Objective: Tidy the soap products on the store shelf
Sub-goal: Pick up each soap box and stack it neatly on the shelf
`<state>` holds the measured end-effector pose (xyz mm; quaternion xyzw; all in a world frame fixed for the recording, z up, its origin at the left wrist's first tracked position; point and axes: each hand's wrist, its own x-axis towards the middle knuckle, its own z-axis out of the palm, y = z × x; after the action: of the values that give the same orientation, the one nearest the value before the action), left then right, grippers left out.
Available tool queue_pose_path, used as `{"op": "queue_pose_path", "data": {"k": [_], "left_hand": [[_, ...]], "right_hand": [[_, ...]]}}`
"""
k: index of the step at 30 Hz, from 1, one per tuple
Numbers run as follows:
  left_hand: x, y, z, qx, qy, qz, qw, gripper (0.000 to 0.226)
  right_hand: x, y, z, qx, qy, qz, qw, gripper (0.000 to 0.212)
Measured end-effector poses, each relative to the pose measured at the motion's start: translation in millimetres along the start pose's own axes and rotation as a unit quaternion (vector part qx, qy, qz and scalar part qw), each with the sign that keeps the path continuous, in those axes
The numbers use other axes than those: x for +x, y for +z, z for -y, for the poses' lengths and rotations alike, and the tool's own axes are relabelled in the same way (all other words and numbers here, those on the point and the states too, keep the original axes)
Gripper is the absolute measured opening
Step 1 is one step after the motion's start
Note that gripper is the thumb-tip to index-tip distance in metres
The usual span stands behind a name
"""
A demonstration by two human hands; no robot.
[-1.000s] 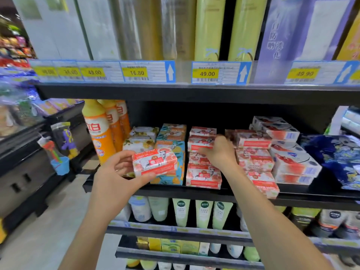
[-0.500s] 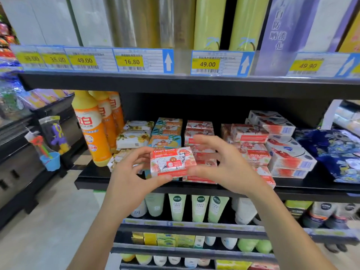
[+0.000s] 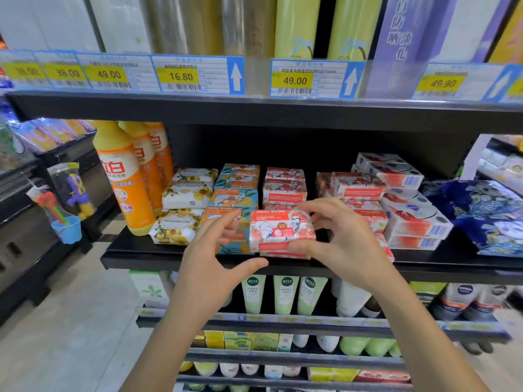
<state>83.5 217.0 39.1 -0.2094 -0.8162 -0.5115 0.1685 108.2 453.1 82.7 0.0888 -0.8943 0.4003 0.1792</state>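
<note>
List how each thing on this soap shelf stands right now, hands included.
red soap bar: gripped, label facing out
right hand: pinches the red soap bar
left hand: open, fingers straight, beside the bar
red soap stack: piled flat, behind the bar
teal soap stack: piled flat
orange bottles: upright
white-and-red boxes: piled, skewed

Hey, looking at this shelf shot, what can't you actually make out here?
Head view: the lower boxes of the red stack sit hidden behind the held soap box and the right hand.
Whether the left hand touches that box is unclear.
The leftmost price tag is blurred, its figure unreadable.
The tubes at lower right are smeared by motion blur.
</note>
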Motion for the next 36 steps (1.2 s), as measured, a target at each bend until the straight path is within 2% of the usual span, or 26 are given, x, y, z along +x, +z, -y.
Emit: {"op": "queue_pose_path", "data": {"k": [3, 5, 10, 15, 23, 26, 28, 32, 36], "left_hand": [[-11.5, 2.1, 11.7, 0.028, 0.012, -0.042, 0.999, 0.050], [-17.6, 8.1, 22.3, 0.054, 0.012, -0.039, 0.998, 0.039], [-22.3, 34.4, 50.6, 0.131, 0.015, -0.009, 0.991, 0.047], [-21.7, 49.0, 70.8, 0.210, 0.072, -0.022, 0.975, 0.042], [-20.6, 57.1, 76.7, 0.204, 0.073, -0.067, 0.974, 0.034], [-20.1, 59.2, 76.7, 0.195, 0.071, -0.078, 0.975, 0.032], [-19.7, 60.3, 77.3, 0.196, 0.071, -0.082, 0.975, 0.032], [-20.2, 61.2, 77.4, 0.194, 0.064, -0.083, 0.975, 0.032], [-20.4, 61.7, 74.4, 0.192, 0.058, -0.082, 0.976, 0.032]], "right_hand": [[6.1, -9.5, -9.9, -0.040, 0.042, -0.035, 0.998, 0.075], [13.3, -9.7, -15.7, -0.064, 0.068, -0.058, 0.994, 0.076], [34.1, 10.6, -20.8, -0.100, 0.097, -0.059, 0.989, 0.075], [49.8, 28.3, -20.9, -0.122, 0.107, -0.042, 0.986, 0.071], [53.3, 20.5, -18.3, -0.153, 0.088, -0.053, 0.983, 0.059], [55.0, -9.0, -28.2, -0.172, 0.053, -0.097, 0.979, 0.055], [60.7, -38.6, -40.5, -0.200, 0.068, -0.111, 0.971, 0.060], [76.4, -82.4, -71.4, -0.270, 0.154, -0.003, 0.951, 0.082], [87.1, -103.7, -91.3, -0.264, 0.163, 0.069, 0.948, 0.088]]}}
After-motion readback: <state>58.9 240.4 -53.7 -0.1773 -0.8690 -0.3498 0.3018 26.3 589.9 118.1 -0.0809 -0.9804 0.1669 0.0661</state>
